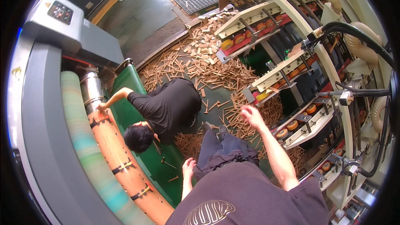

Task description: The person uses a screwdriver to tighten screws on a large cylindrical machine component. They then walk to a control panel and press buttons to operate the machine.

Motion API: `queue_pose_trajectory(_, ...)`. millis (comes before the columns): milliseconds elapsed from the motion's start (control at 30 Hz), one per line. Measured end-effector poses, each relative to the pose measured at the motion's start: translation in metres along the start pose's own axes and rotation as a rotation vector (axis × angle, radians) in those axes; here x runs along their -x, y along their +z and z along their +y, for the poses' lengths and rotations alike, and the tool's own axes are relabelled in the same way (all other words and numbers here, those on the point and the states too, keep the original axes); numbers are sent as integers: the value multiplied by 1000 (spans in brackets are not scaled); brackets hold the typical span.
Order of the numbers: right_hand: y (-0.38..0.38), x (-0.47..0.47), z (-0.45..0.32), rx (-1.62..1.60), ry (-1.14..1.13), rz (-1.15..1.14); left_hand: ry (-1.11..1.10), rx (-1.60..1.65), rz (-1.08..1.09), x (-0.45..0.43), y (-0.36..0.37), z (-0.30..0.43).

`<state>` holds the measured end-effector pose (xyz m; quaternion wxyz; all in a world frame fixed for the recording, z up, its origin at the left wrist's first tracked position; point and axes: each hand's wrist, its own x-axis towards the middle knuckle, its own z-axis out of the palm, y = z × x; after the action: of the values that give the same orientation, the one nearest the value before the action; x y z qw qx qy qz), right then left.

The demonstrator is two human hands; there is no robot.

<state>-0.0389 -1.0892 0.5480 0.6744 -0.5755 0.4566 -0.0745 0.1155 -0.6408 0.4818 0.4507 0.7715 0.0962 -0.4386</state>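
My left hand (188,168) hangs by my left hip with loosely bent fingers and nothing visible in it. It is nearest the green machine surface (173,179), where a small T-shaped tool (168,163) and a cardboard scrap (173,178) lie. My right hand (252,118) is raised ahead of my body, empty, its fingers loosely curled and apart. Close to it is the end of a cream machine rail with a yellow wheel (262,95). To the left, a curved orange-brown die board (112,150) with black straps sits on a metal cylinder (93,86), beside a streaked roller (86,140).
A co-worker (168,106) in black bends over the green surface, one hand (101,106) at the die board's far end. Cardboard scraps (203,50) litter the floor. Rails with orange wheels (292,125) and black hoses (359,31) stand right; a control panel (61,12) is upper left.
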Motion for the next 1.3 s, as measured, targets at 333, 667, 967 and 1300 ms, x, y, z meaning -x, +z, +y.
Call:
queue_pose_trajectory(333,-45,-237,-90,-520,3,650,-216,-159,-38,-98,-46,89)
queue_pose_trajectory(667,-129,-380,-7,-346,163,753,-177,-162,21,-153,-60,223)
queue_pose_trajectory(967,-165,-460,56,-202,48,1011,109,-296,-361,-192,-9,299)
queue_pose_trajectory(1300,-225,-442,-41,-725,122,1006,27,-585,-339,-234,50,366)
